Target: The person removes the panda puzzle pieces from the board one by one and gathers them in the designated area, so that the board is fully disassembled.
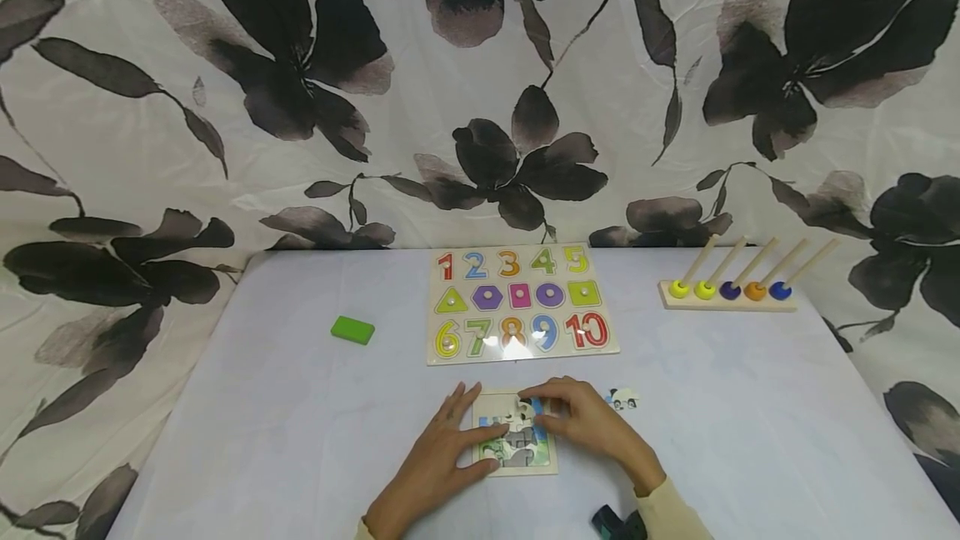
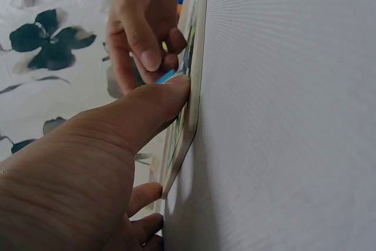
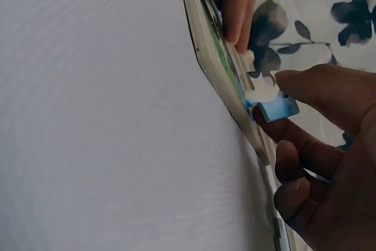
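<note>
A small jigsaw puzzle in a pale wooden frame (image 1: 552, 467) lies on the table, with picture pieces in grey, green and blue. My left hand (image 1: 438, 452) is spread over its left side, the thumb and index finger resting on the pieces. In the left wrist view the left thumb (image 2: 164, 98) presses on the puzzle near the frame's edge. At the upper right of the frame my right hand (image 1: 588, 419) pinches a puzzle piece (image 3: 279, 109) with a blue part, tilted up over the board. A loose panda-face piece (image 1: 622, 398) lies right of the frame, beside my right hand.
Behind the puzzle lies a number-and-shape board (image 1: 523, 361). A green block (image 1: 352, 330) sits to its left. At the back right stands a peg stand (image 1: 727, 304) with coloured beads. A black object (image 1: 618, 523) shows by my right sleeve. Floral cloth (image 1: 487, 90) hangs behind.
</note>
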Motion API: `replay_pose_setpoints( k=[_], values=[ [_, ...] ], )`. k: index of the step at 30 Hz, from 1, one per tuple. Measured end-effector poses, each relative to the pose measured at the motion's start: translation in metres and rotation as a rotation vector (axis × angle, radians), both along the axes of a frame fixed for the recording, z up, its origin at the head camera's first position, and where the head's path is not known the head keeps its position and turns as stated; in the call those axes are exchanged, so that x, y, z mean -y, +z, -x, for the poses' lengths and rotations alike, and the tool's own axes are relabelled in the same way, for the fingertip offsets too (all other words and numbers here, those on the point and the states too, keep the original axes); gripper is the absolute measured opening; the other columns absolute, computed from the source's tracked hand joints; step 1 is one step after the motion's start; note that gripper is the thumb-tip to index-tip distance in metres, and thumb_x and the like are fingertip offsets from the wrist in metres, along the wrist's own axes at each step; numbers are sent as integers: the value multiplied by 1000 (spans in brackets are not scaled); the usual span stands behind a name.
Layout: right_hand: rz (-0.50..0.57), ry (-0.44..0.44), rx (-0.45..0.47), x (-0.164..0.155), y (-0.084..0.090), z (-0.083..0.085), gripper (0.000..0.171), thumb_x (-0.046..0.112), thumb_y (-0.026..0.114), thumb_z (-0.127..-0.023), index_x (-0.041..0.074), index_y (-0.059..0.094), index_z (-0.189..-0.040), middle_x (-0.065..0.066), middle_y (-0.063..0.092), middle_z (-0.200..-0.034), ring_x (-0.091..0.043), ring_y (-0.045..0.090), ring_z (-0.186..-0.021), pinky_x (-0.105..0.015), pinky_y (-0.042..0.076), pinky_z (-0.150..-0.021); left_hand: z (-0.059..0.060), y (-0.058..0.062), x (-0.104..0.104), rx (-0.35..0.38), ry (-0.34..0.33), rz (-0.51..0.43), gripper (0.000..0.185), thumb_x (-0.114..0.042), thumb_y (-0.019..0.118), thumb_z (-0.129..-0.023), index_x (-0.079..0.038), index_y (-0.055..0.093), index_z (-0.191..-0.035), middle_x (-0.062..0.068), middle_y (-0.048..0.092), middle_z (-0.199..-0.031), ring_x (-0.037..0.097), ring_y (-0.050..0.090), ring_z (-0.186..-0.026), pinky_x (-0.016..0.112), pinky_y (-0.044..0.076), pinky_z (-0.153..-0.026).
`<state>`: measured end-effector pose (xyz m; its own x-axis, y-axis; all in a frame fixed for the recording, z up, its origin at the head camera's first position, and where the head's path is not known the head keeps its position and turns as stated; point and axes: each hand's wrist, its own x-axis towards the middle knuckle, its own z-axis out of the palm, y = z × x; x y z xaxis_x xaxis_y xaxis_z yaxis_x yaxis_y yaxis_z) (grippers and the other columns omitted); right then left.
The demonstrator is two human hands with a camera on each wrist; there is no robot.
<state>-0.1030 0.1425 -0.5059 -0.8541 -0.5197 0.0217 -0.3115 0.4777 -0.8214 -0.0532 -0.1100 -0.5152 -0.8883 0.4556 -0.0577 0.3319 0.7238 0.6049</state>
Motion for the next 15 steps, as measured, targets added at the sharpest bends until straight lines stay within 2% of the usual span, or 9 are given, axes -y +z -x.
replay_pose_setpoints(
  k=[4, 8, 15],
  values=[
    [-17, 19, 29, 0, 1, 0, 36, 11, 72, -84, 17, 68, -119, 7, 65, -96, -13, 49, -78, -25, 44, -68, 0, 0, 0, 13, 6, -7, 41, -50, 64, -86, -39, 62, -126, 8, 26, -157, 38, 13, -145, 64, 27, -106],
    [-23, 19, 47, 1, 1, 1, 37, 6, 71, -84, 15, 67, -120, 7, 59, -87, -11, 49, -76, -24, 45, -66, 0, -1, 0, 10, 7, -8, 41, -50, 64, -86, -39, 62, -126, 8, 26, -157, 37, 14, -145, 64, 27, -107],
    [-20, -11, 24, -3, 1, 2, 36, 4, 68, -86, 11, 66, -121, 8, 57, -84, -7, 50, -75, -22, 47, -66, 0, -1, 0, 5, 3, -12, 41, -50, 63, -87, -40, 62, -126, 8, 26, -157, 38, 13, -145, 64, 28, -106]
  ],
)
